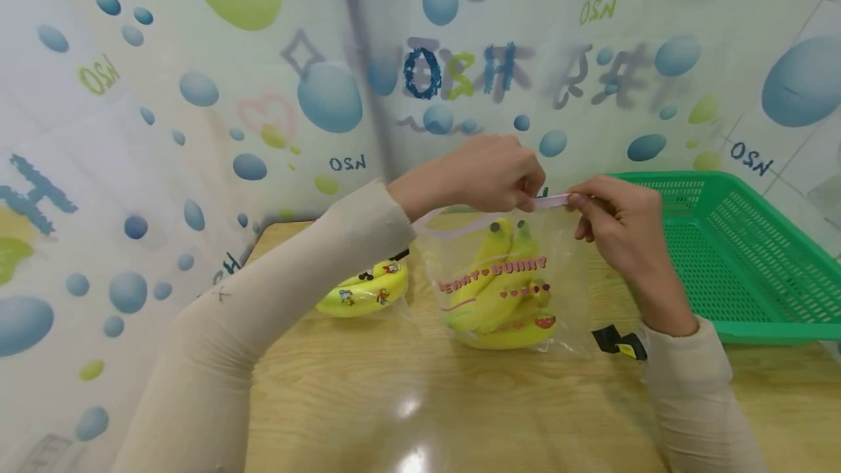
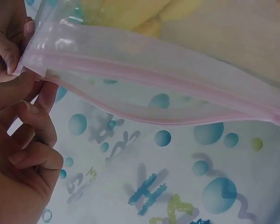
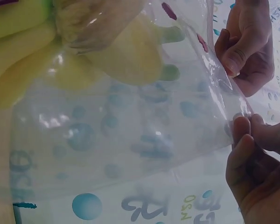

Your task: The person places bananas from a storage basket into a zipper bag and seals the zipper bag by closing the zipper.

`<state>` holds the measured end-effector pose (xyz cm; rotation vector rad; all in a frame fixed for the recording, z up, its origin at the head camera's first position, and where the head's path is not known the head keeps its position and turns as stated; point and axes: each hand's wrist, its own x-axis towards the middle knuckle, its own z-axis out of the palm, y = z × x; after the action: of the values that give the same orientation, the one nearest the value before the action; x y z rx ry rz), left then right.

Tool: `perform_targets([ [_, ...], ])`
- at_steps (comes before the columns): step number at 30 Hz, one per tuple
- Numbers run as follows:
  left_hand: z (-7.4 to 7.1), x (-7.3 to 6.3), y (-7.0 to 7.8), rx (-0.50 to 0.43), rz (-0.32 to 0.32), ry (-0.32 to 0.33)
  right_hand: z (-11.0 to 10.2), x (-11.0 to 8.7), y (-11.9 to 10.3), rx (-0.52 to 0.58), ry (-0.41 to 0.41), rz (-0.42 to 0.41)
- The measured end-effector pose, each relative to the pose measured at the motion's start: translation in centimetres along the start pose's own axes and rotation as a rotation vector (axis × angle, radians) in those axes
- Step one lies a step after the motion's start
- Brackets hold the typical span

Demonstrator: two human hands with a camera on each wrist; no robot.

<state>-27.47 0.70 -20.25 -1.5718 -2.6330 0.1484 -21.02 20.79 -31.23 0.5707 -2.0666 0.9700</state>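
A clear zip-top bag (image 1: 568,312) with pink lettering stands upright on the table, a bunch of yellow bananas (image 1: 493,298) inside. My left hand (image 1: 489,174) pinches its pink zip strip near the right corner. Close beside it, my right hand (image 1: 620,217) pinches the corner end of the strip between thumb and fingers. In the left wrist view, the two edges of the pink zip (image 2: 149,79) stand apart along the middle and meet toward the right. The right wrist view shows the bag's clear side drawn up to both hands.
Left of the bag, partly behind my left forearm, lies another bunch of bananas (image 1: 368,292) in a clear bag with cartoon prints. A green basket (image 1: 775,331) stands on the right. A small black piece (image 1: 607,339) lies near my right sleeve. Patterned sheeting (image 1: 440,42) hangs behind the table.
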Motion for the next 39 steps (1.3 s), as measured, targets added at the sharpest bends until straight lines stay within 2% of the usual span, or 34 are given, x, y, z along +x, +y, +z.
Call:
perform_targets([
  [5,0.0,-0.2,-0.3,-0.020,-0.013,-0.030,-0.1,0.0,0.0,-0.008,-0.012,0.030],
  [16,-0.2,-0.1,-0.3,0.003,-0.011,-0.071,-0.3,0.0,0.0,0.002,-0.021,0.049],
  [26,0.2,-0.4,-0.8,-0.001,-0.020,-0.069,-0.5,0.0,0.2,0.014,-0.001,0.081],
  [33,0.6,-0.9,-1.4,-0.040,-0.031,-0.087,-0.9,-0.1,0.6,0.011,-0.002,0.110],
  [39,0.9,-1.3,-1.8,-0.045,-0.050,-0.090,-1.2,0.0,0.9,0.010,-0.010,0.107],
])
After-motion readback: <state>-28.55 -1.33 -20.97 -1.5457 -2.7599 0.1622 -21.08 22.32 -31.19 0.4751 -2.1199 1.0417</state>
